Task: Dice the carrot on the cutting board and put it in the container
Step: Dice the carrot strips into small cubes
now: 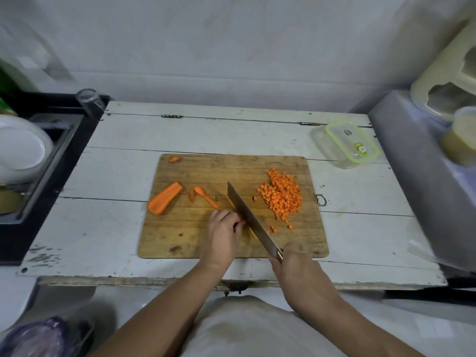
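The white surface (123, 155) fills mid-frame, carrying the cutting board (195, 238) at center. The container (345, 145) sits upper right. Right hand (291, 266) grip clenches the knife (251, 219) handle; left hand (224, 233) grip pins carrot strips beside the blade. Diced carrot (283, 195) lies right, 1 carrot half (164, 198) left.

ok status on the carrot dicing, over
Right hand grips knife, left hand steadies the piece. Diced pile on cutting board. Container lidded, carrot chunk uncut.

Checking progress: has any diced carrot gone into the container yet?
No, the container sits lidded off the board, and the dice are piled on the board.
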A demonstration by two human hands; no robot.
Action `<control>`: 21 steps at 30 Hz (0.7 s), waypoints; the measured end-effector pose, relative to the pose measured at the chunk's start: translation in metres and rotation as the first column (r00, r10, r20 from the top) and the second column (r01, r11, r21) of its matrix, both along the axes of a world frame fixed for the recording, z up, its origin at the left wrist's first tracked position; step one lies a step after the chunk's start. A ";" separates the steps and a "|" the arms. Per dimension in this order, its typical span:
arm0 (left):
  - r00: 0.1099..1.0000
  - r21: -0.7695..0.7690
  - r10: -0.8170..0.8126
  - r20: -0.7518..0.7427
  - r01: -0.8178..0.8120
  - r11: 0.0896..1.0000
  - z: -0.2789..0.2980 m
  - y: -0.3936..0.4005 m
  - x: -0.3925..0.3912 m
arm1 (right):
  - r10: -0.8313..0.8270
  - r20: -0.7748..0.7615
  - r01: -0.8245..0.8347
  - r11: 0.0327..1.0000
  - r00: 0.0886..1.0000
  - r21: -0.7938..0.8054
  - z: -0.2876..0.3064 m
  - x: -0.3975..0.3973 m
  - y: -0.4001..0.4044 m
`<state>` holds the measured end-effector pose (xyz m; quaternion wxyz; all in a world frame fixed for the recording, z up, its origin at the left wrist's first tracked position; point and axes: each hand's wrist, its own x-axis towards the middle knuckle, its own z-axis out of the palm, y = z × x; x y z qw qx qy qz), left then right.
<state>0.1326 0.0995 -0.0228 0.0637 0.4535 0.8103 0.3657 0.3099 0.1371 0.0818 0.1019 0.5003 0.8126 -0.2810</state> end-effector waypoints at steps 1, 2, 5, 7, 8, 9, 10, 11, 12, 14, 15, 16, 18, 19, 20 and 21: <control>1.000 0.002 0.002 -0.001 -0.002 1.000 0.000 0.001 0.000 | 0.003 -0.005 -0.003 1.000 1.000 0.018 -0.002 -0.007 0.001; 1.000 0.005 0.001 0.001 -0.001 1.000 0.000 0.001 0.000 | 0.019 -0.005 -0.019 0.998 1.000 0.054 -0.007 -0.016 0.004; 1.000 -0.005 -0.003 0.011 0.003 1.000 0.002 -0.001 0.002 | 0.050 -0.026 -0.047 0.991 0.998 0.122 -0.014 -0.039 0.014; 1.000 -0.008 -0.011 0.020 0.011 1.000 0.004 -0.002 0.001 | 0.012 -0.085 -0.005 0.996 0.996 0.084 -0.016 -0.036 0.021; 0.999 -0.016 -0.016 0.032 0.017 1.000 0.004 -0.004 0.001 | -0.006 -0.099 0.012 0.998 0.995 0.067 -0.016 -0.031 0.023; 0.998 -0.033 -0.016 0.058 0.018 0.999 0.005 -0.005 0.002 | -0.024 -0.109 0.029 0.998 0.994 0.051 -0.016 -0.024 0.024; 0.995 -0.045 -0.011 0.097 0.016 0.999 0.006 -0.006 0.002 | -0.042 -0.124 0.047 0.998 0.991 0.033 -0.016 -0.017 0.025; 0.990 -0.038 -0.003 0.140 0.009 0.999 0.008 -0.008 0.001 | -0.055 -0.143 0.058 0.998 0.988 0.015 -0.016 -0.012 0.025; 0.984 -0.025 0.011 0.180 -0.006 1.000 0.010 -0.010 0.001 | -0.058 -0.159 0.059 0.998 0.986 0.002 -0.015 -0.009 0.025; 0.974 -0.033 0.039 0.224 -0.033 0.999 0.014 -0.012 0.001 | -0.053 -0.166 0.052 0.999 0.985 -0.007 -0.015 -0.007 0.026; 0.971 -0.058 0.056 0.234 -0.044 0.997 0.017 -0.011 0.002 | -0.051 -0.162 0.050 0.999 0.985 -0.010 -0.014 -0.008 0.026; 0.966 -0.089 0.074 0.248 -0.054 0.995 0.019 -0.011 0.003 | -0.051 -0.160 0.050 0.999 0.986 -0.012 -0.014 -0.008 0.026; 0.952 -0.146 0.115 0.285 -0.075 0.986 0.021 -0.007 0.004 | -0.049 -0.167 0.049 0.999 0.985 -0.004 -0.012 -0.009 0.024; 0.944 -0.172 0.136 0.300 -0.086 0.981 0.022 -0.004 0.005 | -0.052 -0.174 0.052 0.999 0.983 -0.004 -0.010 -0.009 0.023; 0.937 -0.199 0.158 0.312 -0.098 0.975 0.024 -0.001 0.006 | -0.059 -0.180 0.059 0.998 0.982 -0.006 -0.009 -0.008 0.022; 0.929 -0.218 0.177 0.326 -0.108 0.970 0.025 0.003 0.005 | -0.066 -0.187 0.065 0.998 0.980 -0.007 -0.007 -0.008 0.021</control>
